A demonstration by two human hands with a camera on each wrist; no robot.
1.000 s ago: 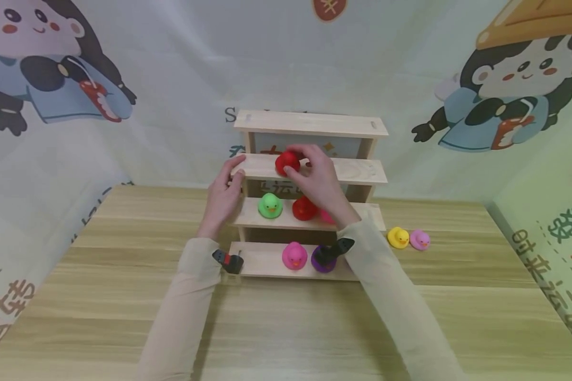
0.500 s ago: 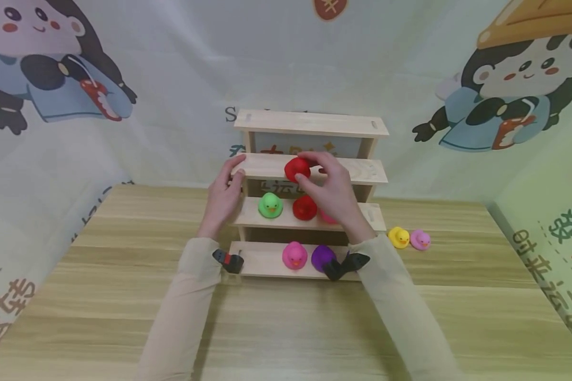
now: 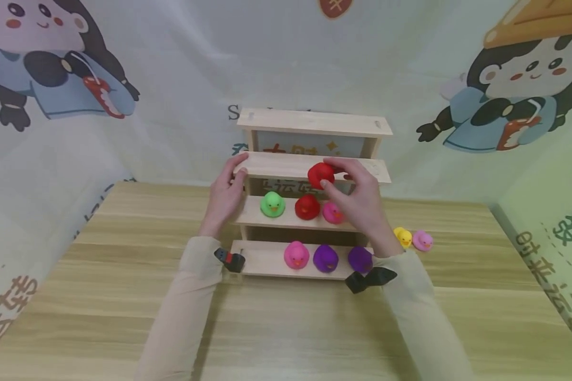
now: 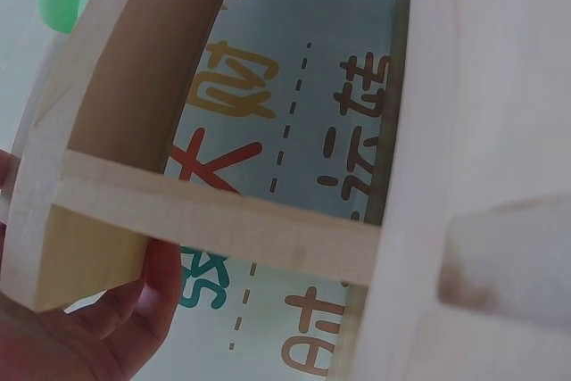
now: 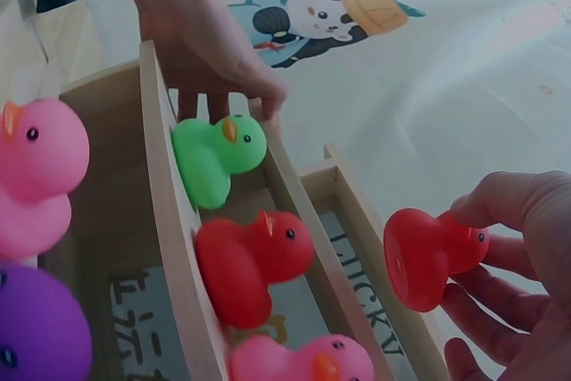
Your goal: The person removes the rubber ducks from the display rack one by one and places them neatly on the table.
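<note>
My right hand (image 3: 364,203) pinches a red rubber duck (image 3: 320,175) between thumb and fingers, in front of the second shelf from the top. In the right wrist view that duck's flat base (image 5: 406,260) faces away from the palm. My left hand (image 3: 224,198) grips the left end of the same shelf of the wooden stepped rack (image 3: 276,165); the left wrist view shows its fingers (image 4: 152,310) curled round the wood. One shelf below sit a green duck (image 3: 273,205), another red duck (image 3: 307,207) and a pink duck (image 3: 332,212), which the right hand partly overlaps.
The bottom shelf bears a bright pink duck (image 3: 296,255) and two purple ducks, one (image 3: 325,258) beside the other (image 3: 360,260). Right of the rack, a yellow duck (image 3: 402,237) and a lilac duck (image 3: 423,241) stand on the table (image 3: 286,328). A printed cloth (image 3: 181,95) hangs close behind.
The right hand has carried the red duck rightward and slightly down along the second shelf, uncovering the pink and purple ducks below. My left hand keeps its hold on the rack.
</note>
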